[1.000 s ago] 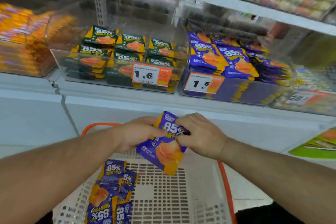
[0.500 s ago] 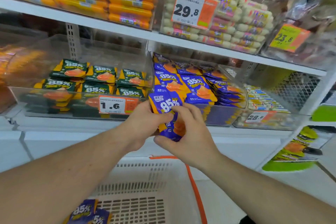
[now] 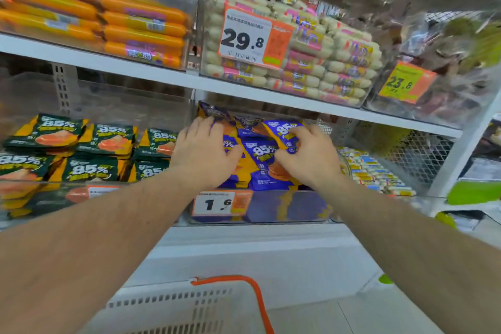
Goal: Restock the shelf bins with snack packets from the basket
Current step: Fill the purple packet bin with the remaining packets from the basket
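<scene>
Up at the shelf, head view: both hands are inside the clear bin (image 3: 260, 207) of purple snack packets (image 3: 264, 164); the left hand (image 3: 204, 150) lies flat-fingered, pressing the stack to settle it; the right hand (image 3: 306, 156) pinches a tilted packet (image 3: 283, 131) — probably seating it; the basket (image 3: 187, 306) waits below.

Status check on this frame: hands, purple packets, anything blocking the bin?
Left hand flat on purple packets in bin. Right hand pinching one packet. Nothing blocking.
</scene>
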Available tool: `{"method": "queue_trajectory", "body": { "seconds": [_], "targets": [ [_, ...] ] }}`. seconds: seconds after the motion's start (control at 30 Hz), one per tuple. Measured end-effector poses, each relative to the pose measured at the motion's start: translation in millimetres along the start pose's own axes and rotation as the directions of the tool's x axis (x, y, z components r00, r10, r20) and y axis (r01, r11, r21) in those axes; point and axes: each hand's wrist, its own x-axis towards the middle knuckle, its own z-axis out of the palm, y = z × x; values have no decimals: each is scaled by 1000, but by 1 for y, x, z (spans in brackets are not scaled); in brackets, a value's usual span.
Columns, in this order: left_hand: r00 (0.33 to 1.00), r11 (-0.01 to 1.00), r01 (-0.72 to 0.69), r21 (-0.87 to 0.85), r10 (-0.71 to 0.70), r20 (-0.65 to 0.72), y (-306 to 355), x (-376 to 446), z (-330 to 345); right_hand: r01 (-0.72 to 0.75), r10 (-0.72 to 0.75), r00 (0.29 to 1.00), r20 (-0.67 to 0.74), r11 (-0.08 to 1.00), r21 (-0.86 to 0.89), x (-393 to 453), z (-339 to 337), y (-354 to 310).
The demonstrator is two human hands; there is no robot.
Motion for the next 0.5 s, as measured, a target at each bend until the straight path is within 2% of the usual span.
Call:
{"method": "queue_trajectory", "body": {
  "seconds": [0.2,0.3,0.4,0.5],
  "targets": [
    [997,988,64,-141,-68,-26,-4,-4,10,-101,118,984,134,986,-131,78,20,29],
    [996,987,62,-148,-71,-56,-2,-5,11,-86,147,960,237,964,-250,98,31,35],
    [994,985,70,-160,-83,-77,-2,-3,15,-39,103,961,255,969,-244,113,45,40],
    [992,984,70,-166,-86,-89,-3,-3,18,-27,113,932,345,969,-245,122,53,37]
  ]
}}
